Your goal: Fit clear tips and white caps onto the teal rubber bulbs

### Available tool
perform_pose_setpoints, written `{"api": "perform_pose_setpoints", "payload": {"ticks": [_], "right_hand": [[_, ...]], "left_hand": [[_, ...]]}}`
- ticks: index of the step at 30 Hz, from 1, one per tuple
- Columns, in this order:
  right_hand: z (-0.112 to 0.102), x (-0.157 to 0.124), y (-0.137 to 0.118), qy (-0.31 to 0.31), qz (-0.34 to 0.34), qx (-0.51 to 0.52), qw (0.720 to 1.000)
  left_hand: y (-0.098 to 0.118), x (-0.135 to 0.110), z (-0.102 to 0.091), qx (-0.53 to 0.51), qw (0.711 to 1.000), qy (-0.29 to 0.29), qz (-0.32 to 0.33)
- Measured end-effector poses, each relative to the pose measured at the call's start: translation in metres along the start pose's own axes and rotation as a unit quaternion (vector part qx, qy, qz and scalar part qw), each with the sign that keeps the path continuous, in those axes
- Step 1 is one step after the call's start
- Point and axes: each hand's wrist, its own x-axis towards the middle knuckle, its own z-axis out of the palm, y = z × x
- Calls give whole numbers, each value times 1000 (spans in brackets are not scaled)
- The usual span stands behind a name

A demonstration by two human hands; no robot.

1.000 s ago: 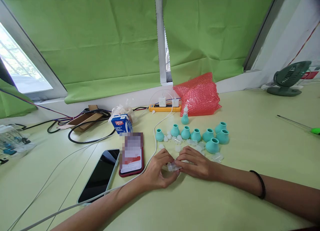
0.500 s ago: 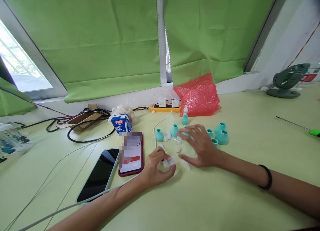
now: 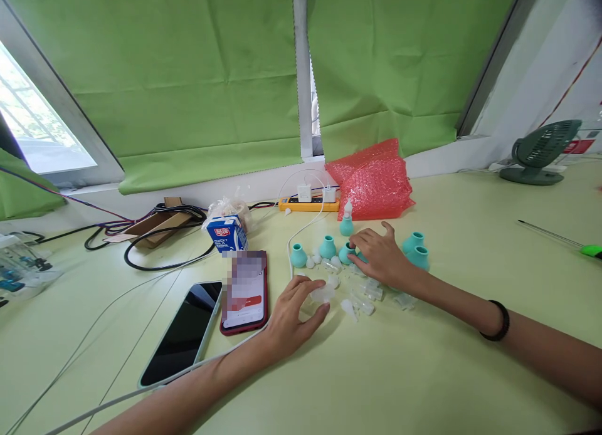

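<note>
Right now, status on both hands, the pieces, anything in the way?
Left hand: clear piece between fingers. Right hand: at a teal bulb, grip unclear. White cable alongside left forearm.

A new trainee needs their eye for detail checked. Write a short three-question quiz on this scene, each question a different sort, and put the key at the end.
1. True or false: the right hand is at the teal bulbs.
2. Which of these is nearest the thumb of the left hand?
A. a fan
B. a clear plastic piece
C. a milk carton
3. How many phones lie on the table?

Key: 1. True. 2. B. 3. Two.
</note>
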Motion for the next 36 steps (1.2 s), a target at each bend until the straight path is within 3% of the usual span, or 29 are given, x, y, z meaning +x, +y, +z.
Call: {"api": "perform_pose_setpoints", "payload": {"ticks": [3,7,9,12,16,22,30,36], "right_hand": [[-3,1,-1,21,-14,34,999],[-16,-1,-12,138,-33,82,986],[-24,-5,-24,167,-64,139,974],[-31,-16,-45,113,-96,258,955],[-24,-30,-67,18,-104,327,939],[-14,-40,-74,-11,-100,291,952],[-30,-30,-65,60,-28,369,927],[-28,-29,-66,33,-36,373,927]], "left_hand": [[1,-2,0,3,1000,1,6],[-1,-3,0,-6,1000,0,23],[-3,-4,1,-40,999,30,9],[-7,-8,4,-117,988,94,-22],[-9,-10,7,-159,981,103,-45],[5,-4,1,-186,971,99,-115],[33,10,-22,-378,890,99,-234],[32,11,-20,-347,904,72,-240]]}}
